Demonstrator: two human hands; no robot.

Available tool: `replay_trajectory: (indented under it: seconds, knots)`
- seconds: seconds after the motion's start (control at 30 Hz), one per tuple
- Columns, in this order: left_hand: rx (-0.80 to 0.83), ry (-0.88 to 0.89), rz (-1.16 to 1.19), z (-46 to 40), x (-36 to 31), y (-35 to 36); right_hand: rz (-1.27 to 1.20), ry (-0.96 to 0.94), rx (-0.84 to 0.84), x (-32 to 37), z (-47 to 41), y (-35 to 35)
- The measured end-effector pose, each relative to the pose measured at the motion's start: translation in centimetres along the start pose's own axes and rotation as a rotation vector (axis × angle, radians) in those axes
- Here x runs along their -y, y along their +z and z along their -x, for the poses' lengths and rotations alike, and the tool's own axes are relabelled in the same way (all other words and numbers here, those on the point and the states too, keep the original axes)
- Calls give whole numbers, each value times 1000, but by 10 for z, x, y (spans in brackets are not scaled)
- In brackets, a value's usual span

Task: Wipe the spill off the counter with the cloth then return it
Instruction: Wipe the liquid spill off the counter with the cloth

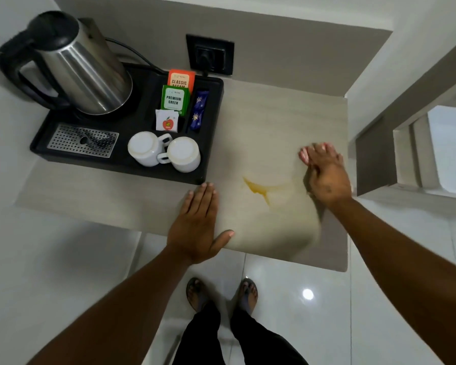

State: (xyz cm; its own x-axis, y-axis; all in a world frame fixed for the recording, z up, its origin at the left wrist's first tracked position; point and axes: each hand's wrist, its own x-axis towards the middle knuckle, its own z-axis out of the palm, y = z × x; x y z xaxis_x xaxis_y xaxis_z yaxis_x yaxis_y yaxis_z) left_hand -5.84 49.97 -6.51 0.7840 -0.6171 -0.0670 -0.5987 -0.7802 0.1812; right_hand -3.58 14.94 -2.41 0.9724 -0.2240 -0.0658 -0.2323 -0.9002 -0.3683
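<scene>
A pale cream cloth (269, 225) lies spread flat over the right part of the light beige stone-look table (103, 196), its near edge at the table's front edge. An orange-yellow streak of spilled liquid (257, 189) shows on the cloth's middle; whether it sits on top or soaks through from below cannot be told.

The left hand (195, 225) lies palm down at the cloth's left edge, fingers (203, 196) straight and together, thumb spread onto the cloth, gripping nothing. The right hand (324, 175) presses flat on the cloth's right side, fingers extended and slightly blurred, closed on nothing.

Just left of the cloth stands a black plastic tray (213, 127) holding a steel electric kettle (84, 72), two white upturned cups (163, 152), tea sachets (175, 97) and a perforated metal drip grate (83, 140). A black wall socket (209, 54) sits behind.
</scene>
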Motion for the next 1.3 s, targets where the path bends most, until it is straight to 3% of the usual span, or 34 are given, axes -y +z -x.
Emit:
replay_trajectory:
  seconds: [0.2, 0.3, 0.4, 0.53, 0.67, 0.8, 0.9, 1.0, 1.1, 1.2, 1.3]
  knots:
    - [8, 5, -12, 0, 2, 1, -22, -206, 75, 84, -38, 35]
    - [27, 5, -23, -1, 2, 1, -17, -378, 128, 114, 6, 58]
    - [26, 6, -25, -1, 3, 2, 26, -499, 154, 92, 65, 56]
    - [11, 4, -14, 0, 2, 4, -29, -240, 75, 18, 80, 25]
    - [29, 5, -12, -1, 2, 3, 29, -49, -11, 19, 16, 12]
    - [38, 11, -28, 0, 3, 2, -26, -87, 26, 76, 3, 36]
    - [18, 23, -23, 1, 3, 2, -25, -202, 54, 102, 73, 63]
    - [9, 26, -30, 0, 3, 2, -40, -235, 59, 84, 141, 66]
    - [19, 25, -18, 0, 2, 1, -41, -29, 38, 41, 142, 44]
    - [26, 35, -2, 0, 1, -1, 38, 153, -30, 12, 89, 21]
    - [53, 78, 6, -4, 3, -3, 22, 308, -107, 20, 43, 18]
